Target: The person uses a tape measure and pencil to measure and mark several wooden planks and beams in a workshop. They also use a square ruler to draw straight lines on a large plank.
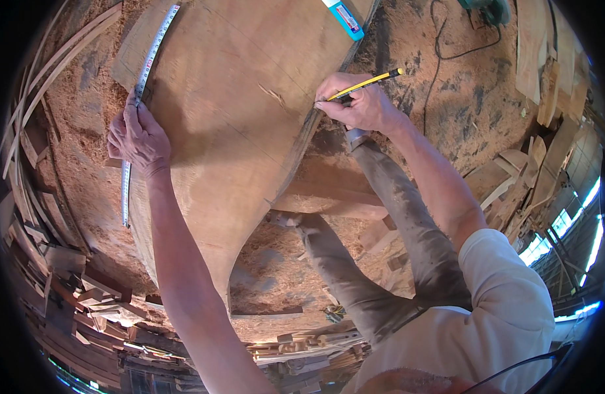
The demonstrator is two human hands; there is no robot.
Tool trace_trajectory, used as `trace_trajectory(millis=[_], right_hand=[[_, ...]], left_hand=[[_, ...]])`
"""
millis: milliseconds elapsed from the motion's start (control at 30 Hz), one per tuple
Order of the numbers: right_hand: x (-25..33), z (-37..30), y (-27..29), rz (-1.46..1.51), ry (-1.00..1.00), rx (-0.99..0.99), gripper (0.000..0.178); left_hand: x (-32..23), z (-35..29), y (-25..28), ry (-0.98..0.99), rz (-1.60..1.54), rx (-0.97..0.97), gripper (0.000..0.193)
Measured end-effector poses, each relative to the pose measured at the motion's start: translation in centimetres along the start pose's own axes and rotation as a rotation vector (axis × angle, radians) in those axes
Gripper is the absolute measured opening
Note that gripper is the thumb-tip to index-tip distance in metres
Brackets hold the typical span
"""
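A broad wooden board [214, 154] with one curved side lies below my hands, thin dark lines drawn across it. My left hand [140, 136] is closed on a folding ruler [155, 49], white with dark markings, at the board's left edge. The ruler's upper part lies over the wood, and its lower part sticks out below my hand past the edge. In my right hand [358, 102] is a yellow and black pencil [375, 80], pinched and slanting up to the right. Its writing end points at the board's right edge, with the very tip hidden by my fingers.
A light-blue tube [345, 20] rests at the board's top right corner. Farther right, a green power tool [489, 10] trails a dark cord [437, 56] over the sawdust-covered ground. Wood offcuts [532, 164] are heaped at the right, and long curved strips [69, 49] at the left.
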State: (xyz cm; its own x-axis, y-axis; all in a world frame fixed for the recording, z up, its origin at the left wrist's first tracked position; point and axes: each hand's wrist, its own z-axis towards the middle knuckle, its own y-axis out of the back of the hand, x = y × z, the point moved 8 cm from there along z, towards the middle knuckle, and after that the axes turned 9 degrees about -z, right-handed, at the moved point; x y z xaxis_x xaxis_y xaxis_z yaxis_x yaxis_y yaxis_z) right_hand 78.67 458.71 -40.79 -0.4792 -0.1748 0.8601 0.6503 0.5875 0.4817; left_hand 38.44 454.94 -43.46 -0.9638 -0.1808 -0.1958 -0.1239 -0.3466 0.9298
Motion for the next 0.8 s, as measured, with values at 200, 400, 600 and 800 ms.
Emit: trace_trajectory(millis=[200, 400, 600, 800], right_hand=[[-0.22, 0.12, -0.02, -0.008, 0.023, 0.007, 0.011], [0.11, 0.52, 0.09, -0.013, 0.056, 0.073, 0.011], [-0.30, 0.48, 0.25, 0.036, 0.065, 0.031, 0.013], [-0.27, 0.70, 0.02, -0.005, 0.067, 0.102, 0.013]], left_hand=[[-0.29, 0.11, 0.19, -0.007, -0.016, -0.010, 0.029], [-0.25, -0.06, 0.28, -0.034, -0.002, -0.035, 0.028], [-0.54, 0.11, 0.38, -0.025, -0.023, -0.050, 0.027], [-0.49, 0.11, 0.43, -0.025, -0.018, -0.027, 0.028]])
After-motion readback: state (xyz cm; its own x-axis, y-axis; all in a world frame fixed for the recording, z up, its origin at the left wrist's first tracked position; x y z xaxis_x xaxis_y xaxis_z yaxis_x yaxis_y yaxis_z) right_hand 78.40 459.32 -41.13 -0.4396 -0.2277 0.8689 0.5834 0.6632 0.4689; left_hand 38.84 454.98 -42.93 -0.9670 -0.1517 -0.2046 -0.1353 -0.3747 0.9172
